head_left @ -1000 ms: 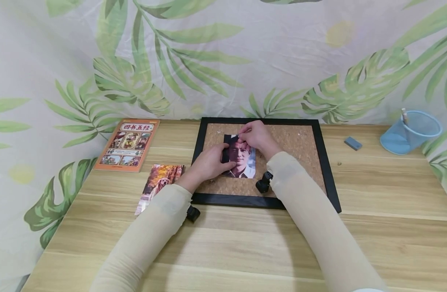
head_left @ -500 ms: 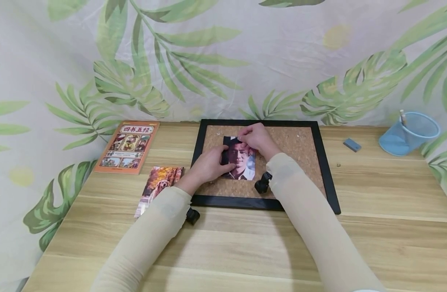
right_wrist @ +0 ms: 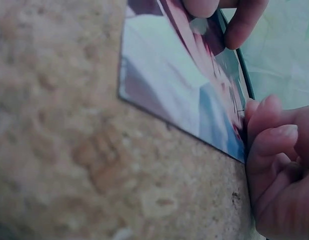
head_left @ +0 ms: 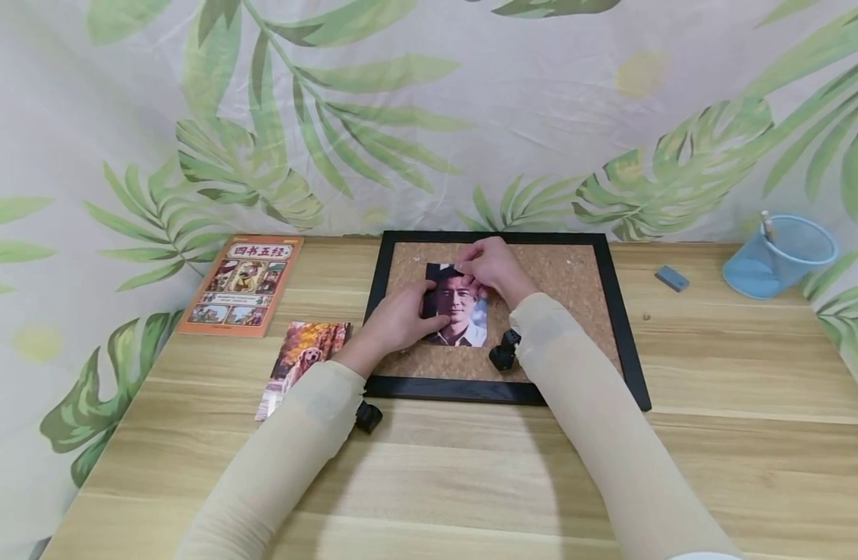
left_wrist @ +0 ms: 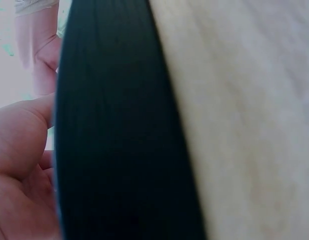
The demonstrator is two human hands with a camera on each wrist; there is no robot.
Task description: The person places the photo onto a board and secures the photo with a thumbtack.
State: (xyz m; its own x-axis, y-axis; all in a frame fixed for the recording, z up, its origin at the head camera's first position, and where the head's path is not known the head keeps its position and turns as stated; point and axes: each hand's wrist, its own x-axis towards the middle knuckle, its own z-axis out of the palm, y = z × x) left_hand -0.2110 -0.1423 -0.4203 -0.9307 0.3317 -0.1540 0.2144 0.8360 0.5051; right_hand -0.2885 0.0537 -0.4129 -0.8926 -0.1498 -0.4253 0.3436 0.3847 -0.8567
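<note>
A portrait photo lies on the cork board, which has a black frame. My left hand rests at the photo's left side, thumb and forefinger spread apart on it. At the top of the photo, my right hand has its fingertips pinched together. In the right wrist view those curled fingers meet at the print's edge, around a small pin-like thing mostly hidden by them. The left wrist view is largely filled by the board's black frame, with part of the left palm beside it.
A second photo, of a dog among autumn leaves, lies left of the board, partly under the left forearm. Behind it is an orange book. To the right are a blue eraser-like block and a blue mesh pen cup.
Both hands keep their places at the photo, with only slight finger movement by the right hand at its top. The whole scene shifts a little with the head camera.
</note>
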